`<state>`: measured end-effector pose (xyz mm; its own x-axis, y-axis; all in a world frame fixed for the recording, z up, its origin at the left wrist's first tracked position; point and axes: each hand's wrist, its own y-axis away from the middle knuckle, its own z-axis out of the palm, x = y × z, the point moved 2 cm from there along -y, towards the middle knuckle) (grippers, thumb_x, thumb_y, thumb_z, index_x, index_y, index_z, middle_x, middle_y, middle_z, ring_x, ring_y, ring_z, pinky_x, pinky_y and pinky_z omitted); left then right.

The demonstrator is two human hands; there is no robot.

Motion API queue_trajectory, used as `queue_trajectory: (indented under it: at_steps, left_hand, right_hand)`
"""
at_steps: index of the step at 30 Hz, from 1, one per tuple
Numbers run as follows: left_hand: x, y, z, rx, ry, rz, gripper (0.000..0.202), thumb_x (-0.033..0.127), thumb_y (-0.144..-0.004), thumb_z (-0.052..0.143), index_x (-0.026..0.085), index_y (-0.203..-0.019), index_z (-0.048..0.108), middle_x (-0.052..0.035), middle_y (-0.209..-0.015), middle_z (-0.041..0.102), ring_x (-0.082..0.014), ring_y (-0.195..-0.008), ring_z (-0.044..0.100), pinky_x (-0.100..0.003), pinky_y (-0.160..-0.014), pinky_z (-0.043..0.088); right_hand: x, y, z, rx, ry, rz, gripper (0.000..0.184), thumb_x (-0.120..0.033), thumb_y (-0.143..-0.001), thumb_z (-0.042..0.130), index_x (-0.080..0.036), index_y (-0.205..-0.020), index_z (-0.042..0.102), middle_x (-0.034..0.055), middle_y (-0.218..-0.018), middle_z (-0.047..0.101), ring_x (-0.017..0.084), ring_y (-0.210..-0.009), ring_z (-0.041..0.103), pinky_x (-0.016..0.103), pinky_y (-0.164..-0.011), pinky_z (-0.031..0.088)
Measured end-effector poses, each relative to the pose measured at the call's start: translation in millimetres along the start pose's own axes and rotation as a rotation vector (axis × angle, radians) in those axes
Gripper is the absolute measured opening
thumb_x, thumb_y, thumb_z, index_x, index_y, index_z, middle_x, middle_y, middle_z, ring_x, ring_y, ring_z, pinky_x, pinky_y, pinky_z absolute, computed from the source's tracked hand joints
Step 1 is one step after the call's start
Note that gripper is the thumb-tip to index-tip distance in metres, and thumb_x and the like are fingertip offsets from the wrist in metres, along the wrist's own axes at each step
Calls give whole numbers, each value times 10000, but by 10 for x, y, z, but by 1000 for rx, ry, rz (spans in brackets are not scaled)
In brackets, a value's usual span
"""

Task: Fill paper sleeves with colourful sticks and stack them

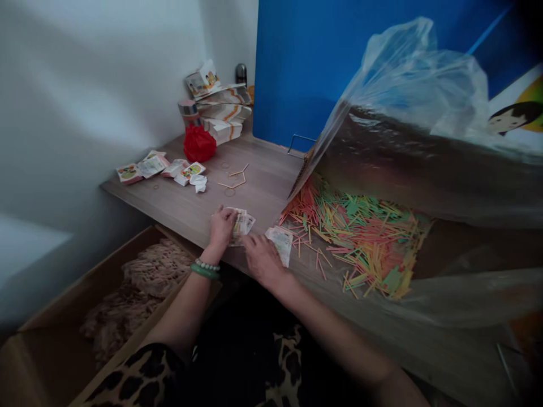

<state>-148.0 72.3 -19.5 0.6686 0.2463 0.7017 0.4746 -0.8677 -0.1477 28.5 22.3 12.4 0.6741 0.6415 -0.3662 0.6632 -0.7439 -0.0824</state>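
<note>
Near the front edge of the table, my left hand has its fingers curled over a small printed paper packet, pressing it against the wood. My right hand is beside it, with fingers bent and fingertips close to the packet's lower right edge. What those fingertips pinch, if anything, is hidden. Just right of that hand lies another stack of printed packets. Further right, a heap of short coloured sticks, pink, yellow, green and orange, spills out of a tipped box lined with clear plastic.
An open cardboard box holding bundled pinkish pieces stands below the table's left edge. On the table are small card stacks, a red plastic bag, piled paper packs and rubber bands. A blue panel rises behind.
</note>
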Motion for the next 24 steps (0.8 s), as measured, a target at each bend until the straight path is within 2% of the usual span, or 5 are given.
queue_trajectory:
  at_steps: [4, 8, 13, 17, 24]
  left_hand:
    - [-52, -59, 178, -76, 40, 72, 287, 282, -926, 522, 183, -811, 765, -95, -904, 744, -243, -1029, 668, -349, -912, 528]
    - [-76, -80, 204, -187, 59, 201, 228, 258, -900, 601, 195, -1035, 773, -106, -1157, 734, -243, -1185, 638, -366, -1018, 507]
    - [-169, -214, 102, -289, 11, 210, 716, 124, -764, 705, 142, -1459, 531, -191, -1559, 469, -314, -1470, 412, -454, -1193, 367]
    - [-222, -245, -24, -349, 142, 196, 889, 135, -726, 727, 142, -1550, 390, -181, -1579, 452, -292, -1467, 420, -438, -1190, 372]
    - [-406, 182, -409, 30, 66, -124, 291, 268, -884, 555, 149, -1088, 725, -126, -1131, 736, -254, -1042, 679, -384, -945, 527]
  right_hand:
    - [-115, -280, 208, -77, 174, 57, 284, -122, -998, 408, -99, -1163, 639, 185, -1130, 663, 309, -1074, 595, 428, -902, 478]
    - [-169, -477, 346, -80, 219, 127, 373, -72, -1006, 346, -41, -1279, 599, 222, -1173, 650, 303, -1108, 590, 425, -920, 475]
    - [-296, -555, 429, -64, 180, 113, 404, -64, -997, 352, -10, -1330, 575, 234, -1239, 625, 295, -1133, 564, 411, -954, 457]
    - [-291, -441, 370, -94, 95, 60, 330, -98, -988, 406, -87, -1221, 640, 189, -1211, 635, 301, -1127, 554, 421, -945, 456]
    - [30, -385, 150, 26, 53, 76, 242, -153, -1002, 452, -162, -1162, 633, 146, -1205, 620, 282, -1110, 522, 408, -942, 444]
